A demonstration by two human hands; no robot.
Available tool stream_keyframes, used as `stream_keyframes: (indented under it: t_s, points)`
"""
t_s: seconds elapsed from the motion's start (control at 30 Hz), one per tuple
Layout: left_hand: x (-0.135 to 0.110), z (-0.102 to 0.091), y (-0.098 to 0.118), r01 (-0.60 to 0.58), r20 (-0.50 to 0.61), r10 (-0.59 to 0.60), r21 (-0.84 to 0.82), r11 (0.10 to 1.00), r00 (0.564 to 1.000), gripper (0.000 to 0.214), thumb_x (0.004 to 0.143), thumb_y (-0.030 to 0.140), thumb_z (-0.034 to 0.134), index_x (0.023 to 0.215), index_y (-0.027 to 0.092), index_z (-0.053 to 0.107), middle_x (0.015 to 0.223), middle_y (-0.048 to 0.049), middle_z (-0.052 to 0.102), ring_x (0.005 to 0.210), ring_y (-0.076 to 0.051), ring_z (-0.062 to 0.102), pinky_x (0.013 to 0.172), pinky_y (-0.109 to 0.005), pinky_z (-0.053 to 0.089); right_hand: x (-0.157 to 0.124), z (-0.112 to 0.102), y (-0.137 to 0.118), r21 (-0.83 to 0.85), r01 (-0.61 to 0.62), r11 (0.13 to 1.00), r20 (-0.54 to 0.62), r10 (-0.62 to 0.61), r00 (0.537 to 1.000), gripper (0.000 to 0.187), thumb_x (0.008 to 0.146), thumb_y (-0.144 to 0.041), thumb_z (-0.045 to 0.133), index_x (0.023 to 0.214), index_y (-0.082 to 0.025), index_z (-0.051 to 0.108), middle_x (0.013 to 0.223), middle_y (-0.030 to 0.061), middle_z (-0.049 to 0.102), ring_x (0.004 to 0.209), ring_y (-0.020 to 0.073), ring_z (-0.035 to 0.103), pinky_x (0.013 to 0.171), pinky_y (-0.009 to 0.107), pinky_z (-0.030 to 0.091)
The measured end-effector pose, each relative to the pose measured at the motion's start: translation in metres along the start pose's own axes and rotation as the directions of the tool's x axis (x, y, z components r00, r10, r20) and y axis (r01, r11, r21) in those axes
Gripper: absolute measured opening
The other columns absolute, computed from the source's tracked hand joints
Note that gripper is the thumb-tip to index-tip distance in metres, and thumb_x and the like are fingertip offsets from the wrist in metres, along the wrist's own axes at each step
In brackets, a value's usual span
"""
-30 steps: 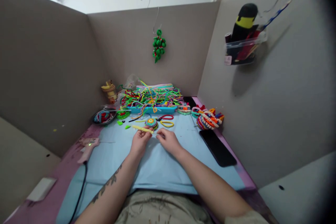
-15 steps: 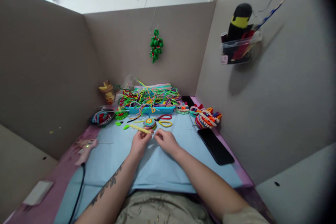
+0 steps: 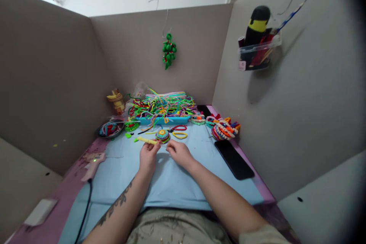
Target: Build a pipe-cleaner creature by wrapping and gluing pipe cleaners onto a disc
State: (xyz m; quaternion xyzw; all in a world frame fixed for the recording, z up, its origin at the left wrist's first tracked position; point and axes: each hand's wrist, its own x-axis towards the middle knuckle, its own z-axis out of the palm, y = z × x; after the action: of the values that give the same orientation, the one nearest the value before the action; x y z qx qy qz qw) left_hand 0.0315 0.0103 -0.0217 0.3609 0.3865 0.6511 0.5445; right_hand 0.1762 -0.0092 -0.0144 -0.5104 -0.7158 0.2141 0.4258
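Observation:
My left hand [image 3: 148, 155] is closed around a pale yellow fuzzy stick [image 3: 146, 140], which looks like pipe cleaner and points to the left. From its right end a thin pale strand [image 3: 164, 145] runs across to my right hand [image 3: 179, 151], whose fingertips are pinched on it. Just beyond my hands lies a round striped piece [image 3: 162, 135] in several colours with an orange centre. Scissors [image 3: 179, 133] with red and yellow handles rest to its right. A small bright green piece [image 3: 135, 140] shows by the stick's left tip.
A blue tray [image 3: 162, 121] heaped with coloured pipe cleaners [image 3: 162, 105] stands at the back. Fuzzy figures [image 3: 224, 127] and a black phone [image 3: 233, 159] lie right. On the left are a bowl [image 3: 110, 128] and a pink glue gun [image 3: 93, 166] with a cord.
My left hand has moved slightly left with the yellow stick, so the gap between my hands is wider and the strand shows more. The view has shifted a little.

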Motion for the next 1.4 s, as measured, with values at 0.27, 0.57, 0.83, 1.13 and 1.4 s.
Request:
stream_keyframes:
  t_s: [0.27,0.57,0.83,1.13,1.4]
  points:
    - [0.001,0.001,0.000,-0.030,-0.039,0.027,-0.072,0.997,0.999,0.038,0.055,0.025,0.079,0.085,0.015,0.058,0.080,-0.0037,0.067,0.078,-0.016,0.063,0.078,-0.029,0.044,0.004,0.000,0.000,-0.044,-0.040,0.998,0.023,0.041,0.999,0.005,0.078,-0.022,0.054,0.076,-0.023,0.059,0.066,-0.0029,0.060,0.063,0.0133,0.053,0.058,0.021,0.032]
    - [0.002,-0.001,0.001,-0.050,-0.084,0.044,-0.074,0.996,0.996,0.037,0.058,0.026,0.078,0.087,0.015,0.057,0.082,-0.0038,0.067,0.080,-0.015,0.063,0.081,-0.029,0.044,0.006,-0.002,-0.001,-0.053,-0.058,0.997,0.043,0.060,0.997,0.005,0.077,-0.022,0.055,0.078,-0.024,0.060,0.068,-0.0033,0.060,0.064,0.0130,0.052,0.057,0.021,0.030]
    - [0.005,-0.002,0.003,-0.042,-0.115,0.034,-0.064,0.997,0.993,0.039,0.059,0.027,0.077,0.089,0.014,0.057,0.082,-0.0035,0.067,0.079,-0.015,0.064,0.083,-0.030,0.045,0.010,-0.007,0.002,-0.038,-0.085,0.996,0.082,0.088,0.993,0.007,0.076,-0.022,0.054,0.080,-0.022,0.060,0.071,-0.0030,0.060,0.068,0.0130,0.052,0.061,0.021,0.032]
    - [0.005,-0.002,0.007,-0.070,-0.152,0.057,-0.084,0.994,0.987,0.033,0.062,0.022,0.075,0.088,0.015,0.057,0.082,-0.0037,0.068,0.078,-0.014,0.065,0.079,-0.028,0.048,0.011,-0.008,0.000,-0.047,-0.089,0.995,0.092,0.093,0.991,0.005,0.075,-0.022,0.054,0.076,-0.022,0.059,0.068,-0.0033,0.060,0.065,0.0126,0.051,0.059,0.020,0.031]
    - [0.041,-0.059,0.068,-0.352,-0.301,0.334,-0.005,0.936,0.893,0.031,0.061,0.023,0.074,0.086,0.015,0.058,0.077,0.0018,0.065,0.071,-0.010,0.063,0.076,-0.026,0.051,0.012,-0.051,0.044,0.015,-0.205,0.979,-0.151,0.205,0.967,0.010,0.072,-0.025,0.051,0.071,-0.020,0.060,0.064,-0.0022,0.060,0.062,0.0136,0.052,0.059,0.022,0.034]
